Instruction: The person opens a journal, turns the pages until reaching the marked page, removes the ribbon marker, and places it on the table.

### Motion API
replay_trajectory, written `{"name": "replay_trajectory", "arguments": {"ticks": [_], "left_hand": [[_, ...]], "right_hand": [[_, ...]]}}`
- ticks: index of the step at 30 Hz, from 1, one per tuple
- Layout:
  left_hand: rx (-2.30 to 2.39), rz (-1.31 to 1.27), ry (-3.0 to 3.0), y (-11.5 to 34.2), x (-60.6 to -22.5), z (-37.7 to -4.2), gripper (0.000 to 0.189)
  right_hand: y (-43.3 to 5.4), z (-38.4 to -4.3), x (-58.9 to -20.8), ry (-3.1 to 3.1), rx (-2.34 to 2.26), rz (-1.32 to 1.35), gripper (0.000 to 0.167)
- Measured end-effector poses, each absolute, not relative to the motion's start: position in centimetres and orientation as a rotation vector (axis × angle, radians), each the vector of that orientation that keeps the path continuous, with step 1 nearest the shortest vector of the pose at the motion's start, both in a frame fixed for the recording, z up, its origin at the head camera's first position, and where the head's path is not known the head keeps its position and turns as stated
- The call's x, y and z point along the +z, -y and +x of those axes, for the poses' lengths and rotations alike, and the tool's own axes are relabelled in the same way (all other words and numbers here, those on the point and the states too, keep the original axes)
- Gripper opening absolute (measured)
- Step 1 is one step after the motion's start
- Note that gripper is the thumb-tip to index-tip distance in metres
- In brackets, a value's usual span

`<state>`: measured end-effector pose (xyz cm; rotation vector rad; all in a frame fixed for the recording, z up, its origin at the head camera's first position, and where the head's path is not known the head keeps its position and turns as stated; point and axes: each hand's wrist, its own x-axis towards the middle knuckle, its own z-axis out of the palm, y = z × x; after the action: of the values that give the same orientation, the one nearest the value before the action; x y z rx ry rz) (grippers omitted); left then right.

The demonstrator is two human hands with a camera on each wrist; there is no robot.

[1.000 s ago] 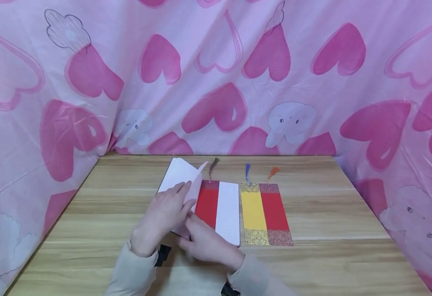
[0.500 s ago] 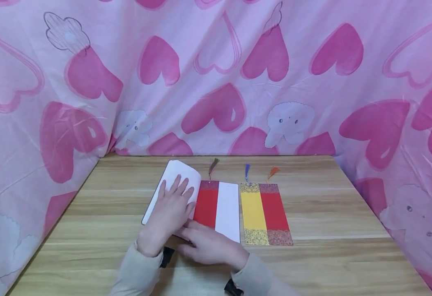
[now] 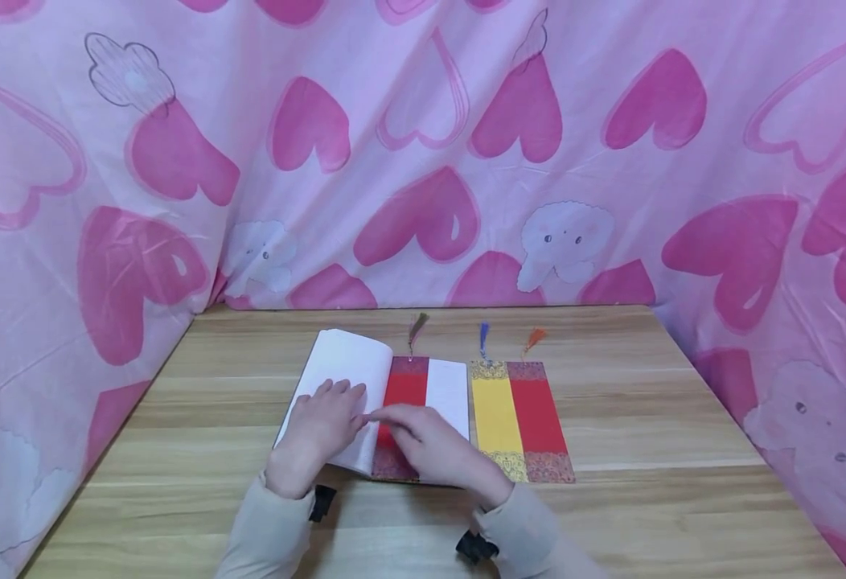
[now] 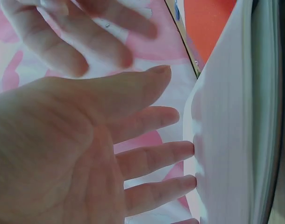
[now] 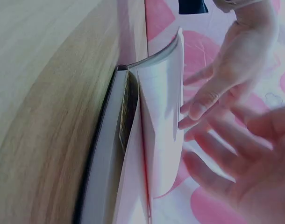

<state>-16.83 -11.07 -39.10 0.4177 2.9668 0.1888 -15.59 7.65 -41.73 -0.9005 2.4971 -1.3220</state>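
Observation:
An open notebook point(image 3: 347, 358) lies on the table, its left-hand pages bulging toward the spine. Fingertips of my left hand point(image 3: 318, 434) rest on the left page; in the left wrist view its fingers point(image 4: 154, 158) are straight against the paper. My right hand point(image 3: 433, 450) hovers over the right half, fingers loosely extended and holding nothing, their tips close to the left thumb. Below it a red bookmark point(image 3: 406, 388) with a dark tassel point(image 3: 417, 326) lies along the spine, partly hidden by the hand. In the right wrist view a patterned gold bookmark end point(image 5: 128, 114) shows between pages.
Right of the notebook lie a yellow bookmark point(image 3: 495, 412) with a blue tassel point(image 3: 484, 334) and another red bookmark point(image 3: 539, 410) with an orange tassel point(image 3: 535, 338). A pink heart-print curtain point(image 3: 423, 201) encloses the wooden table point(image 3: 655, 418) at the back and sides.
The left-hand pages were turned over and now lie flatter. My left hand slid down the page toward me. My right hand lifted from the notebook's lower edge and moved slightly right, uncovering the bookmark's lower end.

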Motion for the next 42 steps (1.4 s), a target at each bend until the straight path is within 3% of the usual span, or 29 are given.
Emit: {"name": "replay_trajectory", "arguments": {"ticks": [10, 18, 27, 35, 42], "left_hand": [[0.218, 0.401, -2.986, 11.3, -39.3, -16.8, 0.049], [0.227, 0.388, -2.980, 11.4, -39.3, -16.8, 0.051], [0.229, 0.373, -2.965, 11.5, -39.1, -16.8, 0.054], [0.255, 0.361, -2.957, 11.5, -38.8, -17.0, 0.055], [0.245, 0.357, -2.959, 11.7, -39.0, -16.9, 0.053]], "right_hand": [[-7.7, -17.2, -42.7, -2.231, -2.311, 0.035, 0.035], [-8.3, -18.1, -44.0, -1.848, -2.409, 0.462, 0.050], [-8.9, -18.2, -44.7, -1.581, -2.313, 0.433, 0.065], [-8.8, -18.1, -45.3, -1.663, -2.185, 0.260, 0.052], [-9.0, -18.6, -45.1, -1.618, -2.257, 0.268, 0.044]]}}
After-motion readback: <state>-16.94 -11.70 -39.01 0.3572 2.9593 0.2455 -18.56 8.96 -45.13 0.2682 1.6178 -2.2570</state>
